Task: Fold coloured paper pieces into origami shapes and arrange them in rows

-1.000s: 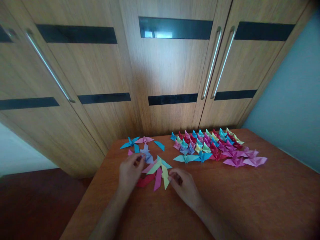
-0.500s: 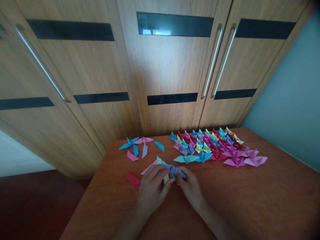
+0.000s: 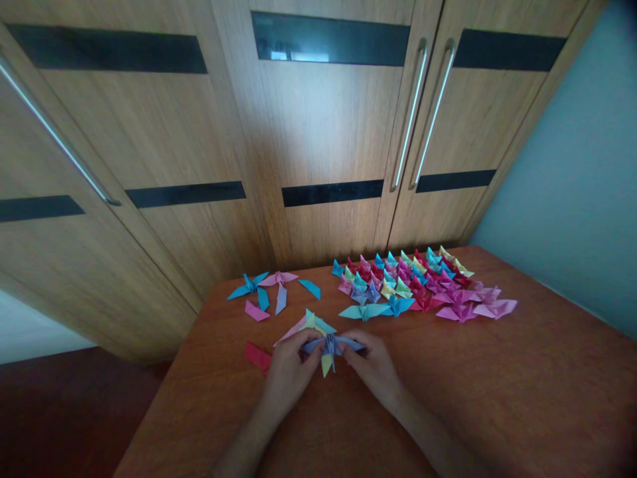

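Note:
A lavender origami crane (image 3: 330, 344) is stretched between my two hands, its wings spread to either side. My left hand (image 3: 293, 362) pinches the left wing between thumb and fingers. The right wing is pinched by my right hand (image 3: 371, 358). Just behind the crane lie folded papers in pale yellow (image 3: 326, 365), pale green (image 3: 320, 321) and pink (image 3: 291, 330), partly hidden by the crane and my left hand. A red folded paper (image 3: 257, 356) lies to the left of my left hand.
Rows of colourful paper cranes (image 3: 403, 275) stand at the table's back right, with pink cranes (image 3: 456, 312) in front. A blue crane (image 3: 249, 286), a pink crane (image 3: 279, 279) and several folded strips lie back left. Wooden cabinet doors (image 3: 328, 133) rise behind the table (image 3: 472, 398).
My left fingers have shifted to the left wing, and the lavender crane is now held level with its wings spread. The view has turned slightly.

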Tool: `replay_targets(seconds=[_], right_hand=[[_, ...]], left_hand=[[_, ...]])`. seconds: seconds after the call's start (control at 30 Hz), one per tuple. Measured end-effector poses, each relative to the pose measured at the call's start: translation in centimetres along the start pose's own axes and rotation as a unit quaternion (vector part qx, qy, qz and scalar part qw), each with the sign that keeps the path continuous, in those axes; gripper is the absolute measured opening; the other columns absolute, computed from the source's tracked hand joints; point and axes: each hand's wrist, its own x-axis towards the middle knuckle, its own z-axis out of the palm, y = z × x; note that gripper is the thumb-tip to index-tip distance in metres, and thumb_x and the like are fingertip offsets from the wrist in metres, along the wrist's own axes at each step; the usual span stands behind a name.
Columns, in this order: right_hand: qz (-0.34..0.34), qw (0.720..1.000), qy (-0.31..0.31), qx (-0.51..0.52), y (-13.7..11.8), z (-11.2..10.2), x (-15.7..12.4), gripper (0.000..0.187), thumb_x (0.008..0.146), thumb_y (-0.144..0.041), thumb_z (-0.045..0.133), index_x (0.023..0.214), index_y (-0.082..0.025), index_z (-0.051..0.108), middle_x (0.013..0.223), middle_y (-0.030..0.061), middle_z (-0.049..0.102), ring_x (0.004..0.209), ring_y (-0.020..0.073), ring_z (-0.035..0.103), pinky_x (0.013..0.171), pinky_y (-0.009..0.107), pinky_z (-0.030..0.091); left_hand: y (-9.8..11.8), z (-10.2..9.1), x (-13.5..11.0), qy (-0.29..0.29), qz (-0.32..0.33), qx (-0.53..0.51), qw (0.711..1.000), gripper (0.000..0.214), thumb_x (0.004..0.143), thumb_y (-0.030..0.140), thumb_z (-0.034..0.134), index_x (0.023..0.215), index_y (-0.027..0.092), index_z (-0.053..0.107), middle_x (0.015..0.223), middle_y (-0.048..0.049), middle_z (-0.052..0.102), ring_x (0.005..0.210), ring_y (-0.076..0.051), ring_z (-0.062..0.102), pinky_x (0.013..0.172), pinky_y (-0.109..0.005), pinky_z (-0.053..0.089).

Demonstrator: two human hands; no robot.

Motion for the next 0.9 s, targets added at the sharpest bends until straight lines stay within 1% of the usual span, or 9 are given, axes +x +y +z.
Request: replay_targets(seconds=[0.1, 0.23, 0.33, 0.43, 0.5, 0.6, 0.67, 0.8, 0.9], right_hand=[[0.023, 1.000, 0.007, 0.019, 0.0, -0.4, 0.2, 0.019, 0.078, -0.034, 0.060, 0.081, -0.018, 0.069, 0.076, 0.0022, 0.067, 0.067, 0.0149, 0.059, 0.060, 0.024, 0.045], [0.063, 0.996, -0.003, 0.067, -0.4, -0.8, 0.3, 0.022, 0.075, -0.037, 0.062, 0.083, -0.018, 0.068, 0.071, 0.0015, 0.065, 0.061, 0.0142, 0.057, 0.053, 0.023, 0.044], [0.070, 0.994, -0.003, 0.084, -0.5, -1.0, 0.5, 0.022, 0.072, -0.037, 0.064, 0.083, -0.018, 0.067, 0.070, 0.0014, 0.065, 0.061, 0.0150, 0.058, 0.053, 0.023, 0.044], [0.062, 0.995, -0.015, 0.075, -0.3, -0.9, 0.5, 0.020, 0.070, -0.035, 0.066, 0.082, -0.018, 0.067, 0.075, 0.0022, 0.067, 0.066, 0.0157, 0.060, 0.059, 0.025, 0.047], [0.059, 0.996, -0.022, 0.069, -0.2, -0.8, 0.4, 0.019, 0.071, -0.035, 0.066, 0.079, -0.018, 0.067, 0.075, 0.0025, 0.067, 0.068, 0.0154, 0.060, 0.062, 0.025, 0.047], [0.080, 0.991, -0.033, 0.100, -0.2, -1.1, 0.3, 0.022, 0.072, -0.039, 0.067, 0.078, -0.017, 0.068, 0.070, 0.0014, 0.066, 0.062, 0.0130, 0.057, 0.057, 0.023, 0.044], [0.105, 0.980, -0.051, 0.159, -0.2, -1.5, 0.2, 0.026, 0.074, -0.042, 0.066, 0.079, -0.017, 0.068, 0.067, 0.0009, 0.065, 0.058, 0.0112, 0.055, 0.053, 0.021, 0.041], [0.150, 0.942, -0.083, 0.289, -0.1, -2.1, 0.2, 0.029, 0.076, -0.045, 0.066, 0.073, -0.016, 0.064, 0.061, -0.0006, 0.059, 0.054, 0.0085, 0.051, 0.050, 0.019, 0.037], [0.165, 0.921, -0.056, 0.349, 0.1, -2.4, 0.3, 0.027, 0.072, -0.041, 0.072, 0.068, -0.016, 0.061, 0.061, -0.0023, 0.056, 0.053, 0.0067, 0.048, 0.049, 0.017, 0.037]], left_hand=[[0.0, -0.1, 0.0, -0.041, -0.028, -0.061, 0.997, 0.019, 0.080, 0.034, 0.058, 0.079, 0.019, 0.069, 0.076, -0.0030, 0.068, 0.073, -0.019, 0.060, 0.067, -0.026, 0.045], [0.2, -0.2, -0.1, -0.089, -0.033, -0.098, 0.991, 0.024, 0.082, 0.037, 0.055, 0.083, 0.018, 0.069, 0.079, -0.0031, 0.067, 0.074, -0.018, 0.058, 0.066, -0.024, 0.043], [0.3, 0.0, -0.2, -0.096, -0.037, -0.090, 0.991, 0.023, 0.082, 0.035, 0.054, 0.080, 0.017, 0.068, 0.075, -0.0022, 0.066, 0.072, -0.018, 0.057, 0.064, -0.024, 0.042], [0.3, 0.2, -0.3, -0.102, -0.044, -0.070, 0.991, 0.021, 0.081, 0.033, 0.055, 0.080, 0.017, 0.068, 0.073, -0.0019, 0.065, 0.069, -0.018, 0.056, 0.061, -0.024, 0.041], [0.2, 0.4, -0.3, -0.094, -0.041, -0.060, 0.993, 0.019, 0.080, 0.031, 0.057, 0.079, 0.017, 0.068, 0.071, -0.0016, 0.064, 0.067, -0.017, 0.056, 0.061, -0.023, 0.040], [0.1, 0.3, -0.3, -0.091, -0.035, -0.090, 0.991, 0.020, 0.081, 0.033, 0.057, 0.077, 0.017, 0.067, 0.068, -0.0013, 0.062, 0.066, -0.016, 0.055, 0.061, -0.023, 0.040], [0.0, 0.2, -0.2, -0.099, -0.045, -0.143, 0.984, 0.023, 0.082, 0.037, 0.057, 0.077, 0.016, 0.066, 0.068, -0.0015, 0.062, 0.065, -0.016, 0.055, 0.061, -0.023, 0.041], [-0.1, 0.0, -0.3, -0.109, -0.089, -0.243, 0.960, 0.026, 0.080, 0.042, 0.061, 0.079, 0.016, 0.066, 0.070, -0.0023, 0.063, 0.065, -0.014, 0.055, 0.059, -0.022, 0.041], [-0.1, 0.0, -0.4, -0.118, -0.102, -0.295, 0.943, 0.027, 0.080, 0.041, 0.062, 0.079, 0.015, 0.065, 0.070, -0.0026, 0.063, 0.064, -0.013, 0.054, 0.060, -0.022, 0.040]])
